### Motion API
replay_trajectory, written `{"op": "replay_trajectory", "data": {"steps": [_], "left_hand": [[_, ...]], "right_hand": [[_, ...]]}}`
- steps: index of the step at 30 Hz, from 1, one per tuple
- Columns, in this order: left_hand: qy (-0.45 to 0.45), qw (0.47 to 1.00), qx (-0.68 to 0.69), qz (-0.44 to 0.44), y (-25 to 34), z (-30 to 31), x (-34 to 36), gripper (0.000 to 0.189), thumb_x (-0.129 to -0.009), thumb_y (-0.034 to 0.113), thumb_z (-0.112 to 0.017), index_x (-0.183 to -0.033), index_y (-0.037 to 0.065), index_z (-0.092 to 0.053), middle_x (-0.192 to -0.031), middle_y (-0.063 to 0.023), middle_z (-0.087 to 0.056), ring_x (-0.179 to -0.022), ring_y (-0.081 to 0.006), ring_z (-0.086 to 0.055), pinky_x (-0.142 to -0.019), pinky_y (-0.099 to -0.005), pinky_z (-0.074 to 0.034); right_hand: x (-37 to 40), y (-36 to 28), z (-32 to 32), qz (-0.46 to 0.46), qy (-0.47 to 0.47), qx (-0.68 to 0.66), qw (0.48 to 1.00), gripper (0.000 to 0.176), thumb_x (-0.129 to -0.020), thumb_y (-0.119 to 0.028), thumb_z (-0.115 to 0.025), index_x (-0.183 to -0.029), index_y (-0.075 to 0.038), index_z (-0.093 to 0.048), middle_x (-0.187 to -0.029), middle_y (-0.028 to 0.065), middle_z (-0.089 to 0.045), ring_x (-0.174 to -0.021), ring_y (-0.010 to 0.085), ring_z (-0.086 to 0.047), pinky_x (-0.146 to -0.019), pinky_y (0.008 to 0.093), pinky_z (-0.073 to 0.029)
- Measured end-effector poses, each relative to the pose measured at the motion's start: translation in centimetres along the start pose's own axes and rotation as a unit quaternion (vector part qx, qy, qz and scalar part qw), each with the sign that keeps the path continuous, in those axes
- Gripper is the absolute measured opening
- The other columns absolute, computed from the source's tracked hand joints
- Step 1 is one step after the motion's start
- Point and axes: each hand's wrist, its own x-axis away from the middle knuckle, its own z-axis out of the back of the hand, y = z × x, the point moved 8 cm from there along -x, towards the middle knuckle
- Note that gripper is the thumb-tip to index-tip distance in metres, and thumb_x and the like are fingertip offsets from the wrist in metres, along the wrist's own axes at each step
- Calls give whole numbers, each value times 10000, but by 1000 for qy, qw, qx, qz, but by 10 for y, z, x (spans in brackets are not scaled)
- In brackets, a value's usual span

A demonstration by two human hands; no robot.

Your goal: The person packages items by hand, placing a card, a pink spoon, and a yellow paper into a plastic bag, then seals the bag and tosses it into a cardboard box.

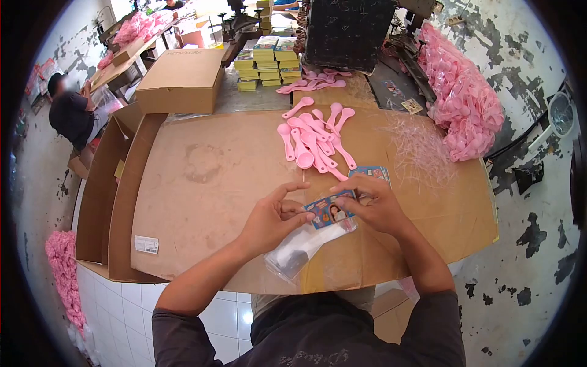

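Observation:
A small blue printed card (332, 212) with a picture of a person on it is held between my two hands, above the cardboard-covered table. My left hand (272, 215) pinches its left end with the thumb, the index finger raised. At the card's right end, my right hand (378, 205) grips it between thumb and fingers. Clear plastic bags (290, 255) lie just beneath. Partly behind my right hand are more blue cards (374, 174). Beyond my hands rests a loose heap of pink plastic measuring spoons (312, 139).
Pink plastic strands (422, 150) are scattered at the right, near a big bag of pink spoons (468, 104). A closed carton (180, 76), stacked card bundles (267, 58) and a black box (348, 37) stand at the back. An open carton (98, 208) borders the left; a person (72, 113) is beyond.

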Motion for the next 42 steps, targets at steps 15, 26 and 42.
{"op": "replay_trajectory", "data": {"steps": [15,26,42], "left_hand": [[-10,999,26,-39,7,-7,6,500,-979,12,-684,-1429,3,-466,-1059,-133,-743,-945,-132,-715,-791,-266,-582],[26,996,89,-16,3,3,5,347,-1007,17,-644,-1343,-29,-571,-1051,-110,-743,-923,-110,-713,-780,-229,-582],[44,993,110,-19,3,10,1,318,-1008,60,-662,-1304,-30,-590,-1011,-77,-741,-887,-92,-707,-743,-230,-577]], "right_hand": [[2,0,-22,-64,80,-194,976,245,-925,-80,-776,-1083,28,-623,-928,70,-705,-822,106,-681,-716,250,-544],[-43,27,20,-96,27,171,980,248,-960,-192,-657,-1108,-2,-720,-1096,125,-681,-996,274,-653,-863,397,-521],[-30,-24,52,-87,4,126,988,129,-939,-80,-622,-1005,-18,-713,-829,91,-662,-724,181,-616,-690,338,-495]]}}
